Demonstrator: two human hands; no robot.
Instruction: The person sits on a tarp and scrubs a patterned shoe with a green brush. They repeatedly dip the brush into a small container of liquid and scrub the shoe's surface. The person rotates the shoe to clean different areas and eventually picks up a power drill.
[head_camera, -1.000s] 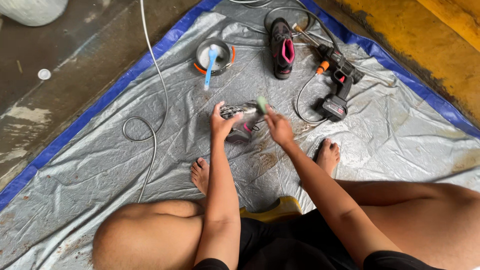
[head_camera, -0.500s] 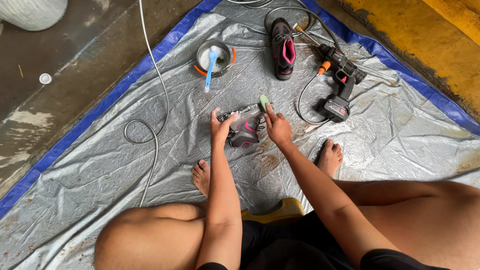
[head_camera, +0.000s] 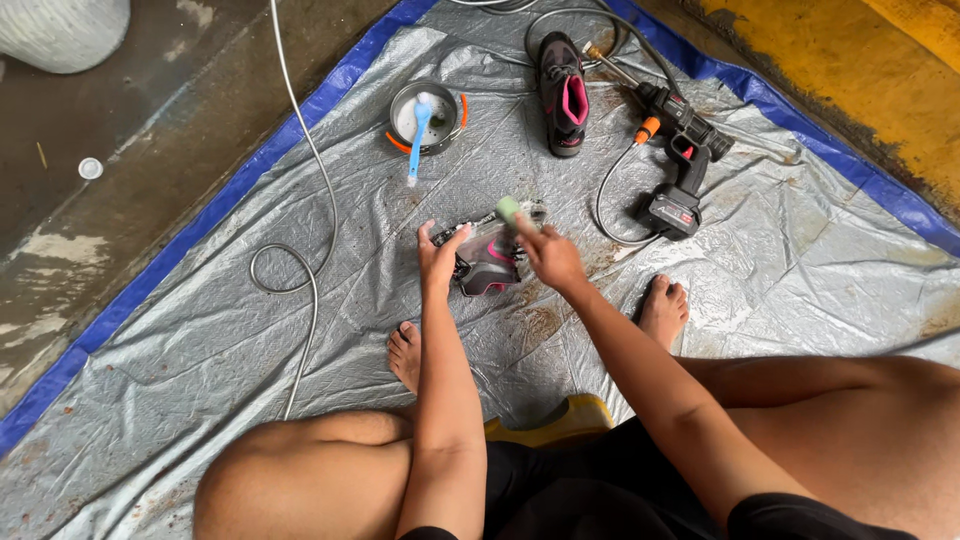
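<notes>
Two hands are busy on one shoe, grey and black with pink trim, which lies on the silver tarp about midway across it, just ahead of the person's bare feet. The left hand is spread against the near end of the shoe, fingers partly open, pressing rather than gripping, to steady it. The right hand is closed round a small brush with a pale green head, held against the far end of the shoe.

By my reading the scrubbing step is under way: the shoe is braced and the brush is working its top end, with brown dirty marks on the tarp just beside it. What comes next, I judge, calls for a firm hold by the steadying hand while the shoe is turned so another side faces the brush, and probably more soapy water.

Toward the far edge of the tarp stands a small round bowl with an orange rim, a blue-handled brush resting in it. Just right of that lies the second shoe, black with a pink lining, sole down. Farther right sits a black handheld sprayer, its hose looping off the tarp. A grey hose crosses the blue left border onto the bare concrete.
</notes>
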